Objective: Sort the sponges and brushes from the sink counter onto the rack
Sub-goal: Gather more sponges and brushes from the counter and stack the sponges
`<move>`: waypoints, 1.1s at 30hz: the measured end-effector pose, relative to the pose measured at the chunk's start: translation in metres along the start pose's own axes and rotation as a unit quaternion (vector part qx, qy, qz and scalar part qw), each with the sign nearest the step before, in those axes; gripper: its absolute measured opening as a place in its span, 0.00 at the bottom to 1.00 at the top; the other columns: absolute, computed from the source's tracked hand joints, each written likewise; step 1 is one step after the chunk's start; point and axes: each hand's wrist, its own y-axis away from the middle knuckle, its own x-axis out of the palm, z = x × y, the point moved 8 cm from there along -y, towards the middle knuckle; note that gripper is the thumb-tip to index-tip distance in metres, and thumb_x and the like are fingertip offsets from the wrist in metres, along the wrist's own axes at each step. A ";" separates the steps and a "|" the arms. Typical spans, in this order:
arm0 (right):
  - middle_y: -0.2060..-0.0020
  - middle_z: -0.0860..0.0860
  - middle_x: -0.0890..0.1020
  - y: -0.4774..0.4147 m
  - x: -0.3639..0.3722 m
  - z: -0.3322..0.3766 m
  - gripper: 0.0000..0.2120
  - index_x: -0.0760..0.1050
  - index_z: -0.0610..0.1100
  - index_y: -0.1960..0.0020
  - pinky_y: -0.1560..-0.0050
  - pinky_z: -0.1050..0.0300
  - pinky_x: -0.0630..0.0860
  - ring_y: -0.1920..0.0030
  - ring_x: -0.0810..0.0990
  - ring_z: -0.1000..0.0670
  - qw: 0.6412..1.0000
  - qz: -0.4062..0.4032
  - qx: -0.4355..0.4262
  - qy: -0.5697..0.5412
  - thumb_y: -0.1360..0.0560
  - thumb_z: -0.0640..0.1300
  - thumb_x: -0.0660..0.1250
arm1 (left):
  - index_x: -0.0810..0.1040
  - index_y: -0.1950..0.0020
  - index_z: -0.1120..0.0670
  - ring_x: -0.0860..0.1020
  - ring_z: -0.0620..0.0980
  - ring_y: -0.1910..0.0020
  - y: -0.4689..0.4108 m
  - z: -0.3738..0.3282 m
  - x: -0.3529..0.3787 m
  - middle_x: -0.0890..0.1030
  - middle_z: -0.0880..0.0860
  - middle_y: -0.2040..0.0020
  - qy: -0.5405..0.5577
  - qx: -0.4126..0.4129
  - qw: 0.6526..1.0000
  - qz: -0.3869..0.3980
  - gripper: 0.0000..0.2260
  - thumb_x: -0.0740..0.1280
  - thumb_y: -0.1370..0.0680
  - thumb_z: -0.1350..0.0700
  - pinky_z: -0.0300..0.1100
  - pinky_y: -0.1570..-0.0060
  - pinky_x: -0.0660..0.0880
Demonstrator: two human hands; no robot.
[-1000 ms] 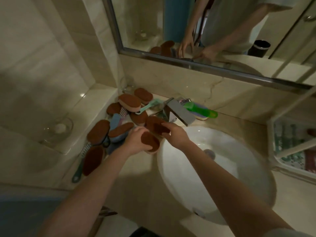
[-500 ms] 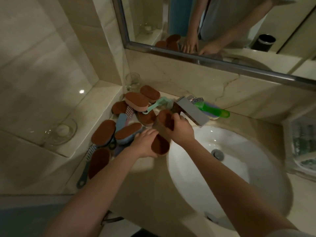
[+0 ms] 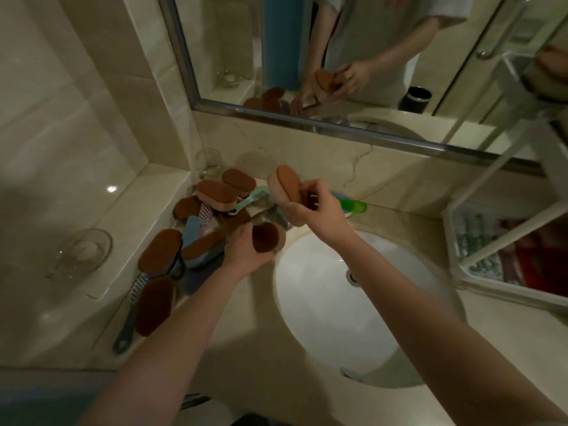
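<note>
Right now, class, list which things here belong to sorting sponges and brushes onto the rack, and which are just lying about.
Job:
brown-topped oval sponge gripped by the left hand
second brown-topped sponge pinched by the right hand
heap of brown sponges on the counter
bright green plastic brush
white wire rack

Lying about:
clear glass tumbler
shallow glass dish
white round basin
metal-framed mirror

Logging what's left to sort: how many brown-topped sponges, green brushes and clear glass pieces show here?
brown-topped sponges: 9 (one in the left hand, one in the right hand, seven on the counter, one of those partly hidden)
green brush: 1
clear glass pieces: 2 (a tumbler, a dish)
total: 12
</note>
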 end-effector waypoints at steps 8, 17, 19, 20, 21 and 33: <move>0.50 0.52 0.77 0.026 -0.067 0.018 0.13 0.69 0.46 0.47 0.52 0.58 0.76 0.50 0.76 0.50 0.995 -0.041 -0.035 -0.084 0.27 0.42 0.71 | 0.72 0.36 0.57 0.76 0.56 0.41 0.043 -0.100 -0.039 0.77 0.57 0.41 0.386 -0.002 0.920 -0.061 0.18 0.66 0.23 0.50 0.44 0.46 0.71; 0.43 0.55 0.77 0.065 -0.184 0.037 0.20 0.69 0.49 0.37 0.46 0.57 0.78 0.44 0.77 0.55 0.981 -0.120 -0.075 -0.130 0.26 0.49 0.70 | 0.67 0.43 0.45 0.75 0.49 0.43 0.069 -0.248 -0.014 0.74 0.47 0.44 0.470 0.081 0.878 -0.027 0.15 0.59 0.24 0.39 0.44 0.48 0.71; 0.44 0.56 0.77 0.076 -0.213 0.040 0.19 0.70 0.49 0.38 0.46 0.58 0.77 0.45 0.77 0.57 0.976 -0.153 -0.084 -0.133 0.26 0.49 0.70 | 0.65 0.41 0.47 0.76 0.47 0.46 0.078 -0.281 -0.008 0.75 0.47 0.45 0.470 0.108 0.876 -0.024 0.17 0.59 0.24 0.38 0.39 0.55 0.71; 0.46 0.57 0.78 0.082 -0.227 0.042 0.18 0.70 0.49 0.39 0.48 0.60 0.78 0.47 0.78 0.59 0.972 -0.169 -0.090 -0.134 0.26 0.48 0.70 | 0.65 0.40 0.47 0.76 0.47 0.46 0.081 -0.296 -0.004 0.75 0.48 0.44 0.470 0.120 0.874 -0.021 0.18 0.59 0.24 0.38 0.40 0.54 0.72; 0.48 0.58 0.78 0.087 -0.241 0.043 0.17 0.71 0.48 0.40 0.50 0.62 0.78 0.49 0.78 0.61 0.969 -0.185 -0.095 -0.136 0.26 0.47 0.70 | 0.65 0.40 0.48 0.76 0.49 0.45 0.084 -0.310 0.002 0.76 0.49 0.42 0.471 0.128 0.873 -0.014 0.18 0.60 0.24 0.39 0.43 0.51 0.73; 0.47 0.51 0.76 0.133 -0.381 0.039 0.17 0.68 0.45 0.41 0.47 0.56 0.79 0.44 0.77 0.50 0.930 -0.319 -0.113 -0.144 0.25 0.48 0.69 | 0.74 0.38 0.53 0.79 0.49 0.45 0.126 -0.457 0.056 0.79 0.54 0.42 0.494 0.227 0.829 0.134 0.16 0.54 0.19 0.47 0.48 0.43 0.76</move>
